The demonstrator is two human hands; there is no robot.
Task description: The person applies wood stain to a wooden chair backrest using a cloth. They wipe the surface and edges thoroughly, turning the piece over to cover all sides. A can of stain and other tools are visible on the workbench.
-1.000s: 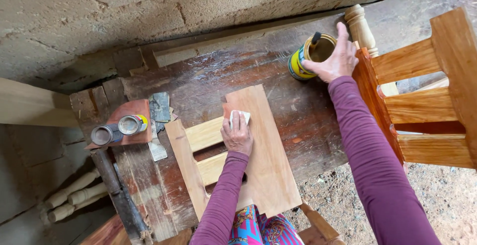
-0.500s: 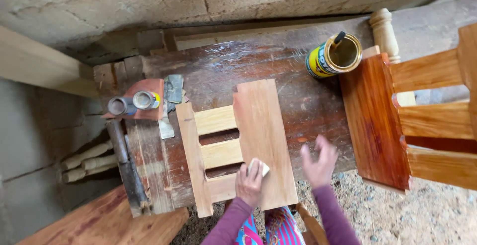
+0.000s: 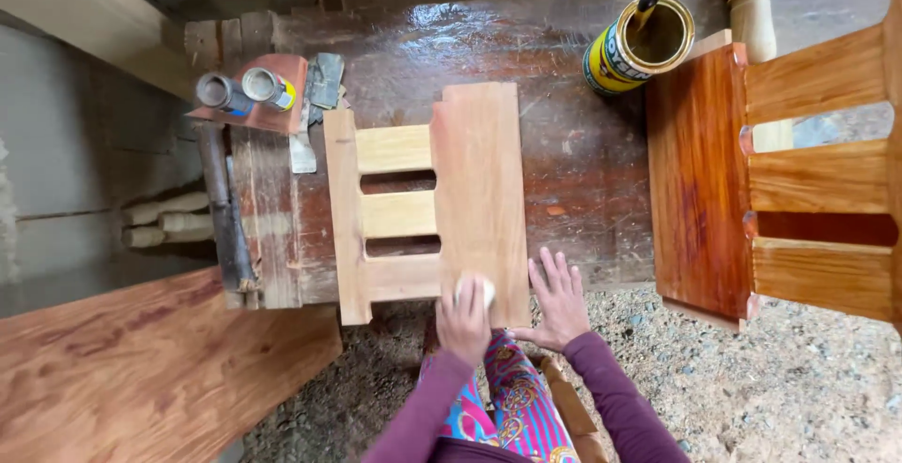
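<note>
Pale tan wooden panel (image 3: pixel 474 191), yellow-and-black can (image 3: pixel 637 45), glossy reddish-brown chair piece (image 3: pixel 700 172), purple sleeves (image 3: pixel 611 397)

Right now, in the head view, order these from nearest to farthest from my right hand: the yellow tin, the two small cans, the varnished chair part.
From the right hand:
1. Varnished chair part, to its right.
2. Yellow tin, top right of the bench.
3. Two small cans, far left.

Soft daylight falls evenly over my workbench (image 3: pixel 583 191); glare shines on its wet far edge (shadows faint), and focus stays sharp.
</note>
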